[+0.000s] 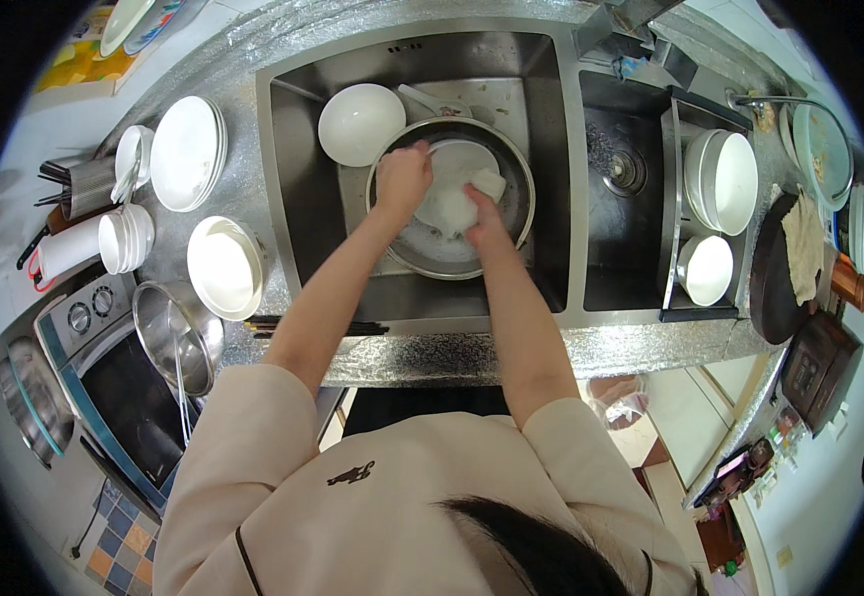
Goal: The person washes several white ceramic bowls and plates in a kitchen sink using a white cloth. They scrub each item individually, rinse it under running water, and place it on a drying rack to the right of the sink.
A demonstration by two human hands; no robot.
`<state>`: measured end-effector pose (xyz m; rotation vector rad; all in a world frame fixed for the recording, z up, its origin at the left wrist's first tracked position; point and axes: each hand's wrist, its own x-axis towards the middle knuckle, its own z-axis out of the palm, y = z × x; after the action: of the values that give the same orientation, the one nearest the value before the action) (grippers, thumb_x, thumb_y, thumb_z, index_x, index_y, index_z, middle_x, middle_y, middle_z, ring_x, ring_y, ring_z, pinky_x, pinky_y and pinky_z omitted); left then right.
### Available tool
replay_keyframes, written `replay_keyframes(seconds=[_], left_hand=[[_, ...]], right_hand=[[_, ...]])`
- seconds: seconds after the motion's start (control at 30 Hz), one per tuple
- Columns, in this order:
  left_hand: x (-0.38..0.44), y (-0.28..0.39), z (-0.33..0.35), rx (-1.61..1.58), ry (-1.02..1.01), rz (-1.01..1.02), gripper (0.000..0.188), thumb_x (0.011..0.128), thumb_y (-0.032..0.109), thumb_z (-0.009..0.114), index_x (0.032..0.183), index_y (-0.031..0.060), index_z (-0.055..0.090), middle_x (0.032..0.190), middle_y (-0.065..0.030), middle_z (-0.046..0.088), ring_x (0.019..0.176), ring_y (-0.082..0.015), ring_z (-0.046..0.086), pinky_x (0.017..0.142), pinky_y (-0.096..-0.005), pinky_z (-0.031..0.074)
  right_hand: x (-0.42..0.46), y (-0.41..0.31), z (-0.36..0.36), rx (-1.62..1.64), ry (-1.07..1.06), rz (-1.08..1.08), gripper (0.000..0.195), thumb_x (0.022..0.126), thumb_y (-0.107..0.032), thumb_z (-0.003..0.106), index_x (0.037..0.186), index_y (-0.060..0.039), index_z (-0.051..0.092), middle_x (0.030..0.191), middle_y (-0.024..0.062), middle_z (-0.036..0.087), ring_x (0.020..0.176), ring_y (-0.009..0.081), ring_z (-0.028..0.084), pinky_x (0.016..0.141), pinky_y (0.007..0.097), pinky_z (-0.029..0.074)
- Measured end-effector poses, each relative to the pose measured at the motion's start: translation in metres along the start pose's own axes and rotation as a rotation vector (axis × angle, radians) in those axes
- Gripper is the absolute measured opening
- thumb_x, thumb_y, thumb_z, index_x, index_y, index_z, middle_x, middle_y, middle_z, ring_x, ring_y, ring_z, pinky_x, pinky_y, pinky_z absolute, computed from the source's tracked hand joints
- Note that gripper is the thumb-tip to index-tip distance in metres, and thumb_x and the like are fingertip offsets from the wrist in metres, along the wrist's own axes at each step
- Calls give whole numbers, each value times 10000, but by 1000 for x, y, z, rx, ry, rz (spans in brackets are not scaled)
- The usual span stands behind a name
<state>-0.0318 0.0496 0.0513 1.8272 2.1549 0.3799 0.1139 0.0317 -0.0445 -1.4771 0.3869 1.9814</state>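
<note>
In the left sink basin (544, 223) stands a round metal bowl (525, 216) with sudsy water in it. My left hand (402, 179) grips the left edge of a white dish (462, 155) inside this bowl. A white sponge (488, 183) is held in my right hand (485, 217), against the dish's right side. Suds hide part of the dish, so its depth is hard to tell. Behind the metal bowl, a white bowl (362, 124) rests at the back left, and a white spoon (436, 102) lies beside it.
Stacked white plates (185, 153) and bowls (223, 267) stand on the counter to the left, near a steel mixing bowl (171, 335). Chopsticks (357, 328) lie along the front sink edge. A rack (672, 201) with white bowls (734, 182) sits in the right basin.
</note>
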Motion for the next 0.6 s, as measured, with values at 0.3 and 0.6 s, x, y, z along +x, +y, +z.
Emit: replay_keyframes(seconds=[0.3, 0.6], left_hand=[[-12, -25, 6, -68, -221, -195, 202, 741, 156, 580, 819, -21, 640, 732, -247, 614, 694, -403, 613, 670, -467, 494], [-11, -45, 7, -180, -378, -345, 228, 648, 94, 554, 793, -63, 632, 803, -273, 622, 799, -417, 617, 694, -462, 491]], right_hand=[[7, -29, -7, -481, -41, -282, 476, 693, -57, 725, 1139, -3, 569, 1005, 124, 616, 886, 238, 608, 737, 345, 503], [-29, -33, 28, -554, -34, -473, 413, 676, -73, 766, 1053, -4, 613, 971, 109, 637, 846, 220, 626, 727, 339, 499]])
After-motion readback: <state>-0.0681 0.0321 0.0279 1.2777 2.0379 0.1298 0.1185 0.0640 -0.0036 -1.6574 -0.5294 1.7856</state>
